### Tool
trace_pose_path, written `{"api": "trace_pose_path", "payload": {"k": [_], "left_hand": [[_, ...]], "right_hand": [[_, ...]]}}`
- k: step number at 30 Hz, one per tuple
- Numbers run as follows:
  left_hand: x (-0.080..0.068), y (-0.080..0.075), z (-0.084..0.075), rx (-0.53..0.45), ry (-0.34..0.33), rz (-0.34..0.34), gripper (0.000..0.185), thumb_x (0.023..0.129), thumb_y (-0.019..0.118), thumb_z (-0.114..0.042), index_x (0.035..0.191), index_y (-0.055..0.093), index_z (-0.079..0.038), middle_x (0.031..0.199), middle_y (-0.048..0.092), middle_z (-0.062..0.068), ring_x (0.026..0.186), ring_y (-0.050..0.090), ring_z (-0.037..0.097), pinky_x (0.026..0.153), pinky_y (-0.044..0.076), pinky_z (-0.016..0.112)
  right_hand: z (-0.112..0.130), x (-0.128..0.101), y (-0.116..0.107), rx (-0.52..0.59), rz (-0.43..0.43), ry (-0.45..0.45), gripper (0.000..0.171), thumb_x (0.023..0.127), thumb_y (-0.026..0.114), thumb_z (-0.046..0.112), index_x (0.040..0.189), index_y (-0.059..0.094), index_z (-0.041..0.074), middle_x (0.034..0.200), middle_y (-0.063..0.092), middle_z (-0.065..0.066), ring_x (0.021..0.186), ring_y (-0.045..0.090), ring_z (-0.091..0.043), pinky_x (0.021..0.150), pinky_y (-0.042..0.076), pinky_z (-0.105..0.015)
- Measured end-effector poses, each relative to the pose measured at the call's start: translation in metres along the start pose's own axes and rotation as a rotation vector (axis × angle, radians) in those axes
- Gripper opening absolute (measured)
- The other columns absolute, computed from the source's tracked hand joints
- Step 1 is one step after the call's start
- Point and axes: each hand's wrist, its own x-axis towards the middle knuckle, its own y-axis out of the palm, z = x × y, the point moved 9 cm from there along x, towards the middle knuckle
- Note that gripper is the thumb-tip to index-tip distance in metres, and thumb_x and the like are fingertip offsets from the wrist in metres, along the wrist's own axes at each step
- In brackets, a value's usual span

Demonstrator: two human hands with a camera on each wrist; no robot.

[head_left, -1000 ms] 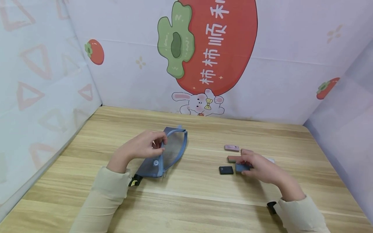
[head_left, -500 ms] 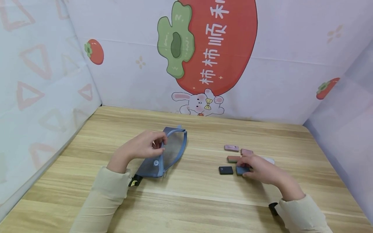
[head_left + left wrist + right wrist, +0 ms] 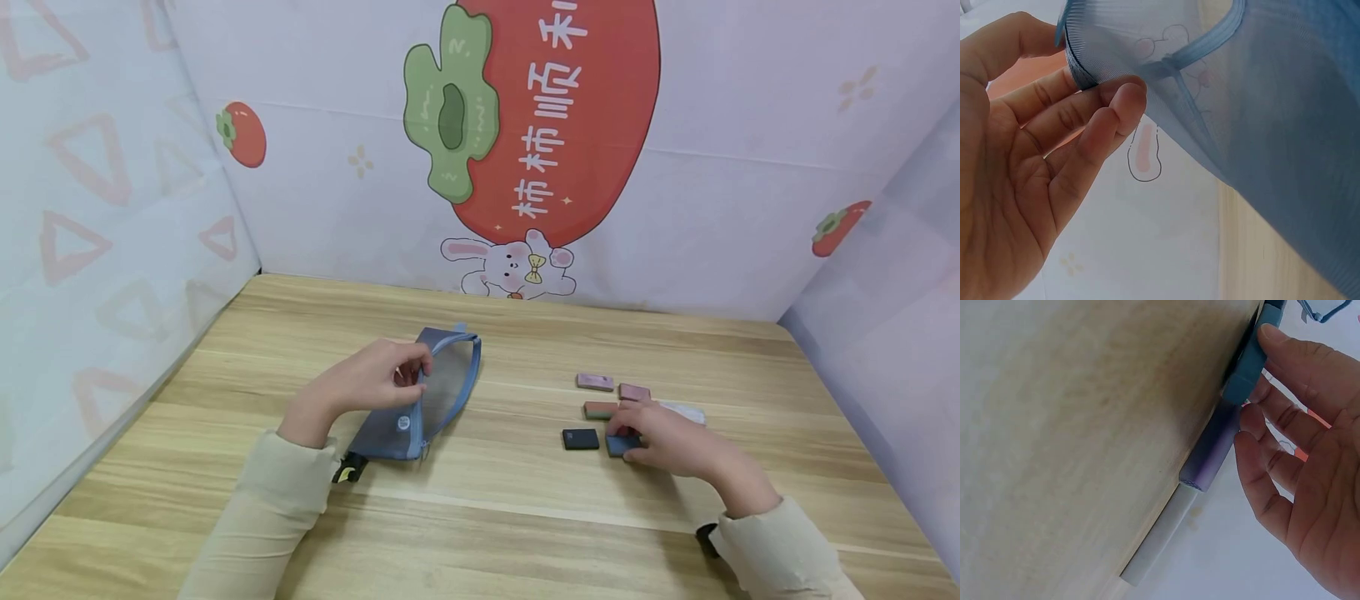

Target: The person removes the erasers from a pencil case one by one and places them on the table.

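Observation:
My left hand point(image 3: 415, 375) pinches the top rim of a blue mesh zip pouch point(image 3: 442, 392) and holds its mouth up off the wooden table point(image 3: 495, 517). The left wrist view shows my fingers point(image 3: 1110, 106) curled on the pouch rim point(image 3: 1085, 72). My right hand point(image 3: 624, 439) pinches a small blue block point(image 3: 617, 445) that lies on the table. Close up, the blue block point(image 3: 1246, 362) sits between my fingertips point(image 3: 1272, 337). A black block point(image 3: 581, 439) lies just left of it.
Behind my right hand lie a pink block point(image 3: 595, 382), a reddish block point(image 3: 634, 392), a green-and-red block point(image 3: 598, 410) and a white block point(image 3: 686, 413). Printed screens wall the table at the back, left and right.
My right hand has drawn the blue block slightly toward me, uncovering the reddish block behind it. The left hand and pouch have stayed put.

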Motion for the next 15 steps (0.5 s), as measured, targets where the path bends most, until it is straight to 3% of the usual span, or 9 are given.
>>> {"api": "trace_pose_path", "payload": {"k": [4,15], "left_hand": [[0.001,0.003,-0.001,-0.012,0.012,0.006,0.015,0.086,0.063,-0.012,0.099,0.063,-0.005,0.076,0.062,-0.005,0.068,0.058,0.005,0.066,0.052,0.024],[0.012,0.028,-0.005,0.013,0.033,0.066,0.007,0.089,0.063,-0.014,0.095,0.062,-0.011,0.077,0.061,-0.006,0.069,0.056,0.004,0.066,0.05,0.023]], "right_hand": [[0.001,0.002,0.001,-0.011,0.01,-0.013,0.023,0.081,0.076,0.002,0.096,0.068,0.016,0.147,0.052,-0.015,0.117,0.063,-0.035,0.082,0.052,-0.032],[0.0,0.003,0.001,-0.04,0.0,-0.027,0.025,0.078,0.079,0.004,0.094,0.068,0.019,0.146,0.053,-0.015,0.11,0.06,-0.025,0.082,0.051,-0.031]]}}
